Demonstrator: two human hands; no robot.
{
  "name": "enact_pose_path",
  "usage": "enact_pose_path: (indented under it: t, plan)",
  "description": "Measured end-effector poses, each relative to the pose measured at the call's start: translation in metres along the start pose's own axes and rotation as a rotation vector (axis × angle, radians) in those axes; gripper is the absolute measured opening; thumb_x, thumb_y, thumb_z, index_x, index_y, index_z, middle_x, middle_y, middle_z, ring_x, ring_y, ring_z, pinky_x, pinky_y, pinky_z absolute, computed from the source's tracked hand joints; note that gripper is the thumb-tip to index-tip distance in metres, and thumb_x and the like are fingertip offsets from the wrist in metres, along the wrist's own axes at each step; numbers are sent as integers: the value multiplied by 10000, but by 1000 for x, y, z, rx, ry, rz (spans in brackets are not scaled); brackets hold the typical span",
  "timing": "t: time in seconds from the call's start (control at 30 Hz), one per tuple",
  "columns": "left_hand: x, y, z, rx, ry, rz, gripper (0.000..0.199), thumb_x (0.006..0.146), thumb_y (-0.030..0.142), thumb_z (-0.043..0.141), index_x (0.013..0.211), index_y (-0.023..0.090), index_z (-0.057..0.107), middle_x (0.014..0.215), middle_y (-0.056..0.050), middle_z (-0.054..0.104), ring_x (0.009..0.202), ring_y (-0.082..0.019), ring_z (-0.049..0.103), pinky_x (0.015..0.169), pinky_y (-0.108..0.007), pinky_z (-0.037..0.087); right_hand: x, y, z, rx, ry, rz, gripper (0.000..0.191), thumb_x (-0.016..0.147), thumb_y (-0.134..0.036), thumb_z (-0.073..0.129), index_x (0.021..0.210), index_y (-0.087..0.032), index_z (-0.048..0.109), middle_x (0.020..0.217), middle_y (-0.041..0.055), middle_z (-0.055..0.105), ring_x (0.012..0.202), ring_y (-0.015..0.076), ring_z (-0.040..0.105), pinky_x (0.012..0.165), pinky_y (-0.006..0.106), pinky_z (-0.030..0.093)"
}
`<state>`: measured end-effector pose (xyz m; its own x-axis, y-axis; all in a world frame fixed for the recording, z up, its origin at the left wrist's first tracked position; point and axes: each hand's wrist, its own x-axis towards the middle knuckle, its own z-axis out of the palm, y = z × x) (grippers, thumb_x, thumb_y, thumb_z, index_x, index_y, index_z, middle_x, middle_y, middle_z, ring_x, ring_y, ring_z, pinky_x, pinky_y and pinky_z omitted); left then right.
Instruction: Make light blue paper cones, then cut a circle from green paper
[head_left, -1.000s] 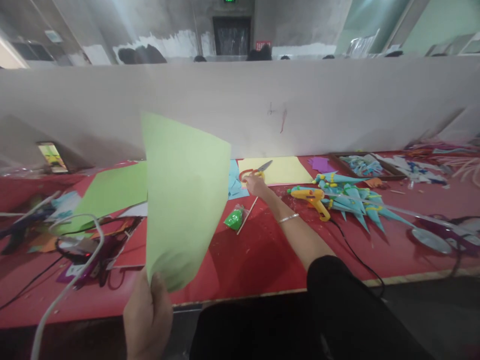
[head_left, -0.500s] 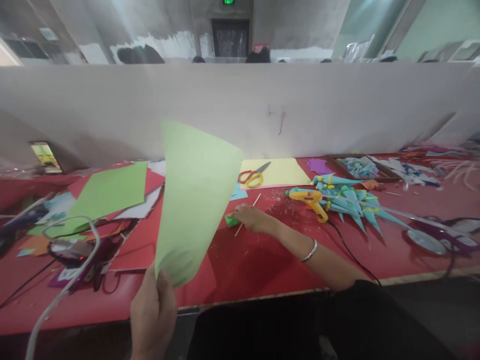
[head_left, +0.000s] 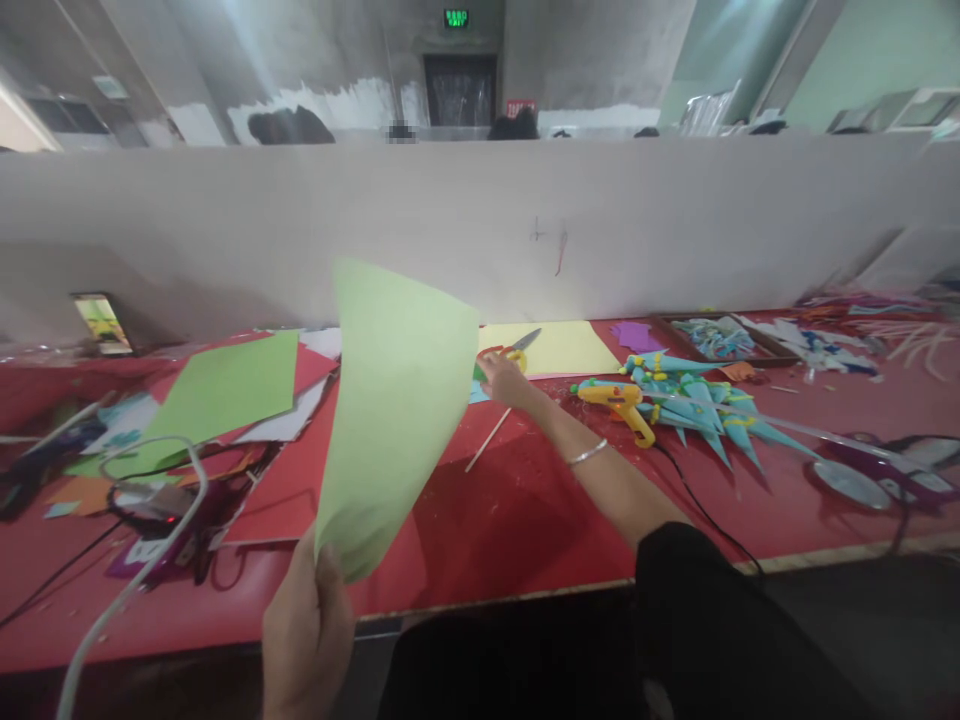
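Observation:
A large light green sheet of paper (head_left: 397,400) stands upright and slightly curled, its lower corner pinched between the thumb and fingers of my left hand (head_left: 307,620). Beyond it, my right hand (head_left: 506,378) reaches over the table with its fingers closed on a small green piece, mostly hidden by the hand and the sheet. The scissors (head_left: 519,352), with red and yellow handles, lie right by those fingers on a pale yellow sheet (head_left: 581,345); whether the hand touches them I cannot tell. A thin wooden stick (head_left: 487,440) lies on the red table just nearer to me.
An orange glue gun (head_left: 619,400) and blue paper cones (head_left: 705,400) lie to the right. Coloured paper sheets (head_left: 232,385), a white cable (head_left: 196,490) and a propped phone (head_left: 103,322) are at left. A white partition (head_left: 420,200) rises behind.
My right hand has moved away from me, from beside the stick to the scissors, carrying the small green piece. My left hand still holds the light green sheet in nearly the same place.

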<state>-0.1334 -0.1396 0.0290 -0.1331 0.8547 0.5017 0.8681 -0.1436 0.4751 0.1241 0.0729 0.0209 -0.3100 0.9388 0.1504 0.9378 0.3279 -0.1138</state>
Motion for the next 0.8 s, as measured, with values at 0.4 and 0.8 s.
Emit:
enact_pose_path:
  t: [0.4,0.8]
  plan:
    - [-6,-1,1,-35,40,-10,338,827,399,287,857,186,547,698,-46,646,657,-185,629,552,-266,497,-38,-9,21,-155,-148,-75,289,829,-61,368,1014,-172,560,1051,103,557,1030,201,488,759,293,451]
    - [-3,-5,4,-22,10,18,289,823,346,310,878,182,542,724,-52,652,687,-182,633,576,-256,487,-56,-9,21,-253,-196,-127,253,843,-76,342,979,-137,548,976,142,572,922,235,568,628,319,488]
